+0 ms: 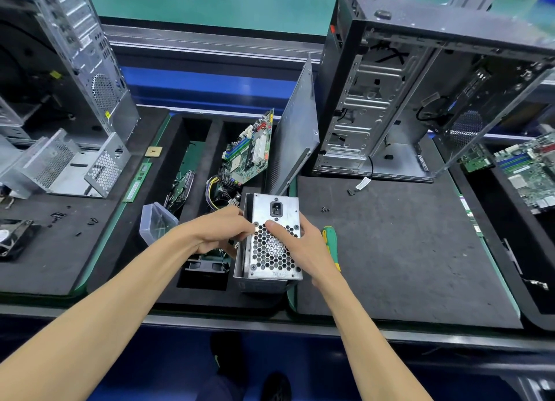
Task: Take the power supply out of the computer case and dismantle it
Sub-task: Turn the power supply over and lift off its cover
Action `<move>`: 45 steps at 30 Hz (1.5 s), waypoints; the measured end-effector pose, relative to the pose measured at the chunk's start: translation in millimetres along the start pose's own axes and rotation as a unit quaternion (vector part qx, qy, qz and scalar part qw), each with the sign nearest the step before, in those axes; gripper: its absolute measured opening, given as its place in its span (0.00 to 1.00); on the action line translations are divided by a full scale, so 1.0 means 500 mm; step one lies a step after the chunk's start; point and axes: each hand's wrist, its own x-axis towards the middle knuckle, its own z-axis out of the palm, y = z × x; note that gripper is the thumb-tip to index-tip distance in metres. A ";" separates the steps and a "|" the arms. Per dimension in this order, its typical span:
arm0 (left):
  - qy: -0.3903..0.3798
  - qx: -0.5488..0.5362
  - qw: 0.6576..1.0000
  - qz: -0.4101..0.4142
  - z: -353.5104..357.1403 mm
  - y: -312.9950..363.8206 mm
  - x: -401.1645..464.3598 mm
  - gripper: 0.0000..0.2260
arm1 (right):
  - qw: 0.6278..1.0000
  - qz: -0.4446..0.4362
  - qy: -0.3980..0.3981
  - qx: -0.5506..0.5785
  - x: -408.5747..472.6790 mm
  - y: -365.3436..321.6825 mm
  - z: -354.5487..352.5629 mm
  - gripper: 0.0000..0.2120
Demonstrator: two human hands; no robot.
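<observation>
The supply [271,241] stands on end on the bench [405,250], well out of the case [390,100] behind it; left hand [222,231] and right hand [295,244] clasp its sides, likely steadying it; a screwdriver [332,246] lies just right of it, within reach.

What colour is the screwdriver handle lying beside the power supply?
Green with yellow, on the screwdriver by the right hand; the head view shows it.

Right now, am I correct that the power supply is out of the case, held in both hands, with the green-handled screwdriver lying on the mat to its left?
Not quite: the head view shows the screwdriver on the mat to the right of the power supply, beside the right hand. The rest holds: it is out of the case, with the left hand also on it.
</observation>
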 end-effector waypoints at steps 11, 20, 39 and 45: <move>-0.016 -0.053 0.998 -0.030 -0.013 0.007 0.007 0.33 | 0.996 0.042 -0.009 0.081 0.000 0.014 -0.041 0.18; 0.021 -0.036 0.999 -0.029 0.008 0.002 0.018 0.30 | 0.995 0.037 -0.017 0.088 0.000 0.016 -0.048 0.20; 0.127 0.036 0.991 0.033 0.024 -0.016 0.013 0.09 | 0.998 0.005 0.067 0.012 -0.006 0.035 -0.096 0.32; 0.175 0.165 0.967 0.081 0.036 -0.007 0.008 0.14 | 0.982 0.074 0.034 -0.171 -0.008 -0.023 -0.065 0.65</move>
